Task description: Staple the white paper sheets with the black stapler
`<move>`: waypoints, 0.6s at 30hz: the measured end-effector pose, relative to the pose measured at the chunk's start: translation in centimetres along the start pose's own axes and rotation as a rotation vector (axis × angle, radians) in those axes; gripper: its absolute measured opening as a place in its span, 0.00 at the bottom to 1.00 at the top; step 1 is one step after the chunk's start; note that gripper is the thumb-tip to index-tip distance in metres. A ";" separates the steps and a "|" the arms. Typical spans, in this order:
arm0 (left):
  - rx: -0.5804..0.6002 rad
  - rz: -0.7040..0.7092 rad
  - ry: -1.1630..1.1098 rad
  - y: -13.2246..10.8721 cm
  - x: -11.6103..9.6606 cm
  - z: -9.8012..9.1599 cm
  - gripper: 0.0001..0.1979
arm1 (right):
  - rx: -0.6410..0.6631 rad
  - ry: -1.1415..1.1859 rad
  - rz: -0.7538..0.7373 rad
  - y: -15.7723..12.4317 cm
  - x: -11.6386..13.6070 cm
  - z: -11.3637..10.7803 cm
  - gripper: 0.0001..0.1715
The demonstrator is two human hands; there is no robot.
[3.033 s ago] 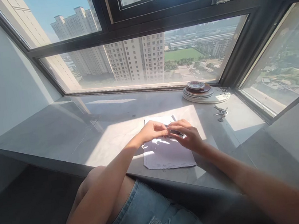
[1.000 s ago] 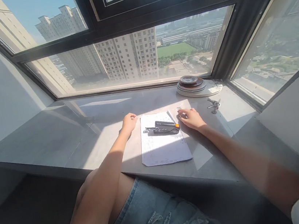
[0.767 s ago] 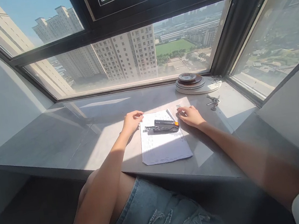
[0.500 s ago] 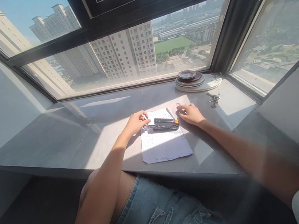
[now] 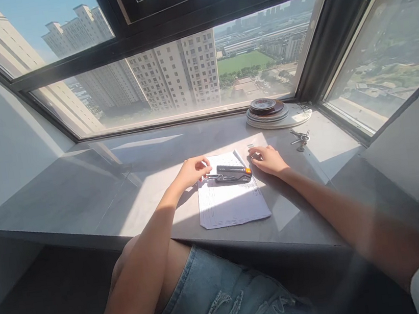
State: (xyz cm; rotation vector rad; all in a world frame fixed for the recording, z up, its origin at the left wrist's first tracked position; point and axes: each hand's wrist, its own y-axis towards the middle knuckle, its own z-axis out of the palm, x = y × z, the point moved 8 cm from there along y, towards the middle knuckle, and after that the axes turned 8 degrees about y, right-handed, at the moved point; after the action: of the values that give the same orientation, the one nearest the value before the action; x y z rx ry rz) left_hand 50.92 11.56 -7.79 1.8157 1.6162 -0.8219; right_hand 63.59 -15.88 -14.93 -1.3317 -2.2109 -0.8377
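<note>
A black stapler (image 5: 232,173) with an orange end lies across a stack of printed paper (image 5: 233,205), its thin metal rail pointing left. My left hand (image 5: 195,171) is at that rail's tip, with thumb and fingers curled inward. Whether the fingers grip the rail or some small piece is hidden. To the right of the stapler, my right hand (image 5: 267,160) rests on the sill with bent fingers close together; anything between them is too small to make out. Small staple-like strips (image 5: 250,146) lie just beyond its fingertips. A rolled or folded paper edge (image 5: 239,158) stands up behind the stapler.
Stacked plates (image 5: 267,113) stand by the window at the back right. A bunch of keys (image 5: 300,140) lies in front of them. The dark window frame (image 5: 191,18) rises behind the grey sill (image 5: 148,157), whose front edge runs above my knees.
Both hands stay in nearly the same places, and the stapler and paper have not visibly moved. The whole view has shifted very slightly.
</note>
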 end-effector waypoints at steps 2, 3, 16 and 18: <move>0.015 0.023 0.009 0.0 0.1 0.2 0.07 | 0.003 -0.002 0.004 0.0 0.0 0.0 0.12; 0.009 0.034 0.024 0.0 0.1 0.1 0.07 | 0.005 -0.004 0.007 0.0 0.0 0.0 0.12; 0.012 0.130 0.271 -0.7 -0.7 -0.3 0.10 | 0.020 -0.006 0.017 0.0 0.0 0.0 0.13; 0.011 0.125 0.284 -0.7 -0.7 -0.2 0.10 | 0.015 0.001 0.006 0.0 0.0 0.0 0.13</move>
State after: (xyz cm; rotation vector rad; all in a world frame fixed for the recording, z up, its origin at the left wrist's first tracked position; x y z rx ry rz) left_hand 50.14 11.34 -7.17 2.0932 1.6482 -0.5364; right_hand 63.59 -15.90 -14.93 -1.3301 -2.2068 -0.8174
